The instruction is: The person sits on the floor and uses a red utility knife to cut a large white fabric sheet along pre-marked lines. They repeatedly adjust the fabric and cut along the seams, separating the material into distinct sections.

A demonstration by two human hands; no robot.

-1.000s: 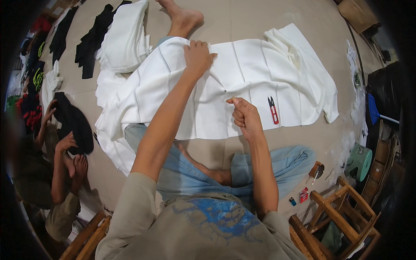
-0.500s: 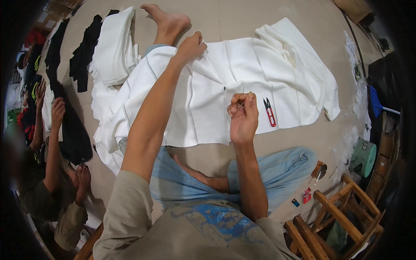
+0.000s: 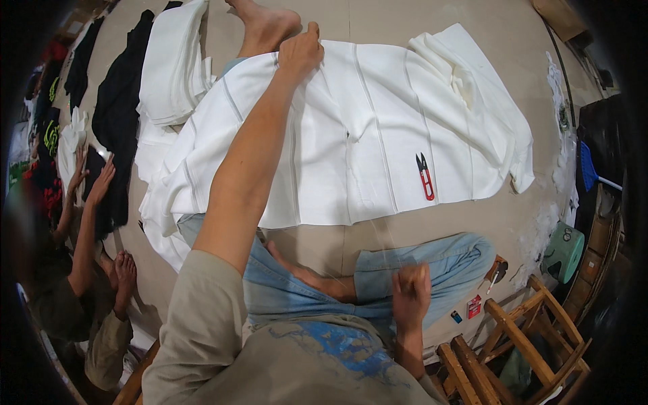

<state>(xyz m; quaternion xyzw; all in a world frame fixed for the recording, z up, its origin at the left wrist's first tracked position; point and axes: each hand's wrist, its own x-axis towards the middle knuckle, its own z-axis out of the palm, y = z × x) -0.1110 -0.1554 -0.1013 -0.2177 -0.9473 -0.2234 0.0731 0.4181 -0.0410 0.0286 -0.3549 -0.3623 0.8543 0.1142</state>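
Spreading across the tiled floor [image 3: 378,20], a large white seamed cloth [image 3: 324,155] lies in front of the seated person, its left part covering the left leg and its right end gathered in folds. Just beside its upper left edge rests a stack of folded white cloth [image 3: 169,67]. The left hand [image 3: 302,55] is at the upper edge of the large cloth, its grip narrow, seemingly closed on the material. The right hand [image 3: 412,287] is apart from the cloth, below its lower edge; its grip is closed like a fist, seemingly on thread, but because of blur I cannot tell whether a needle is there. Red-handled thread snips [image 3: 425,179] lie on the cloth, near its lower edge. Thinnest of all, a pale thread [image 3: 389,236] runs from the cloth toward the right hand.

I judge that the step in hand is stitching, with the thread at its full draw. The next move probably calls for a steady left grip, gentle tension so that the cloth does not pucker, and bringing the right hand to the stitching place.
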